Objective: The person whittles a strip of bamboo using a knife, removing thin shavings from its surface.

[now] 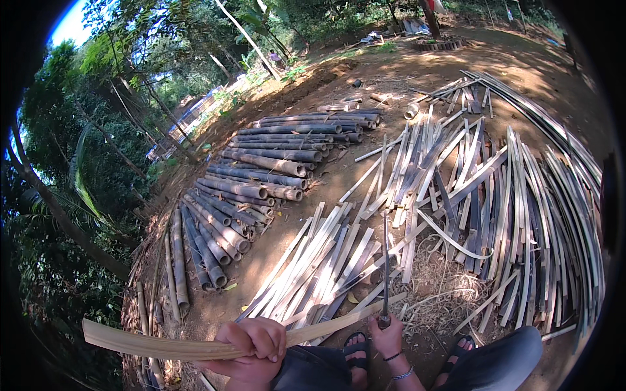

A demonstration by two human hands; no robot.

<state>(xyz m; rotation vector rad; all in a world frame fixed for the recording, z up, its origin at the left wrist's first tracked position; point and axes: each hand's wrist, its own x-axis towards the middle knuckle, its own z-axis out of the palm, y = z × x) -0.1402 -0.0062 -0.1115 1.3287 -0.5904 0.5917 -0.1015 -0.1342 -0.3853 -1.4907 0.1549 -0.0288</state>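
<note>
Along the left edge of the brown dirt ground (339,179), dense green trees (65,163). Above the near edge, a long, flat, pale-yellow bamboo strip (163,348), slightly bowed, held crosswise. Around its middle, left grip (251,345) clenched, fingers curled over the strip. Farther back, left of centre, dark, round bamboo poles (274,156) in a fanned stack, cut ends facing the middle of the ground. Next, a heap of pale split-bamboo slats (313,260). Near the strip's right end, right grip (389,339) closed around the handle of a long, narrow, dark-bladed knife (385,260), blade pointing away, crossing the strip in view; contact unclear. Beyond, curly straw-coloured shavings (443,287). Toward the right edge, long pale-and-dark bamboo splits (554,215), massed in a broad fan.
</note>
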